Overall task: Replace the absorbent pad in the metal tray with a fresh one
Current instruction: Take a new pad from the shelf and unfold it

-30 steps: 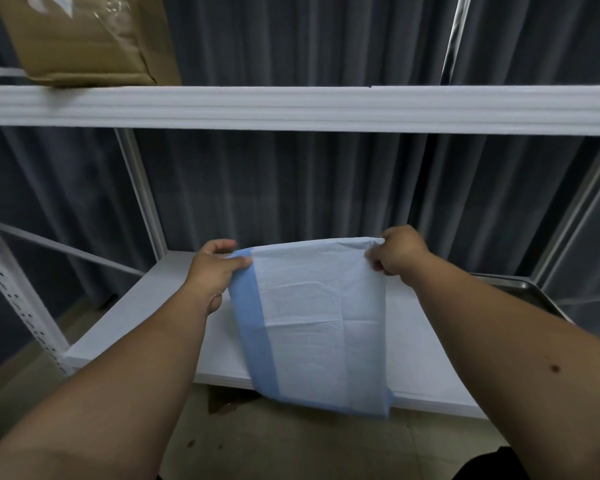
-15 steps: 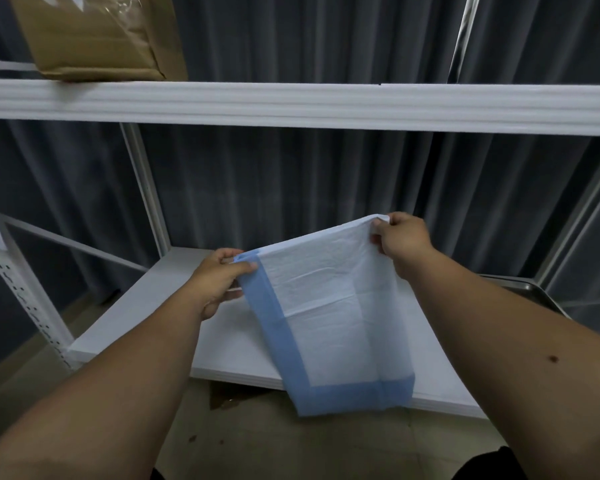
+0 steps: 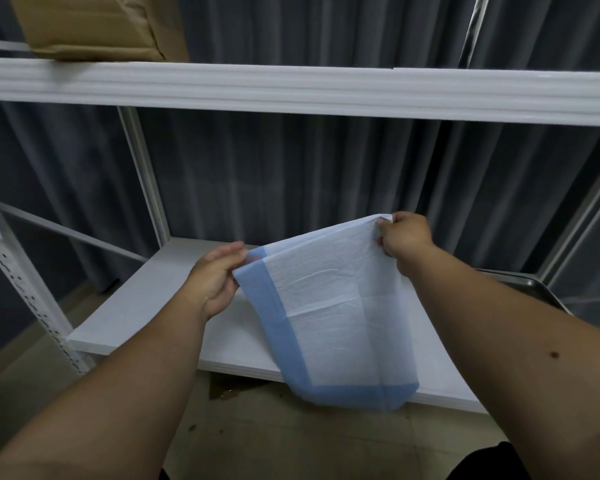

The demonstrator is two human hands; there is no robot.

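The left hand (image 3: pixel 215 282) and right hand (image 3: pixel 404 235) each pinch a top corner of the blue-bordered absorbent pad (image 3: pixel 329 313), which hangs part-unfolded over the white shelf (image 3: pixel 146 299), while the metal tray (image 3: pixel 534 287) at three o'clock shows only a corner, so laying the pad in it seems left to do.

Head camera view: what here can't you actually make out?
- Metal tray: only a corner shows; the right forearm covers the rest, so any old pad inside is hidden.
- Brown cardboard box: cut off by the top edge.
- White, blue-bordered absorbent pad: its far side faces away.
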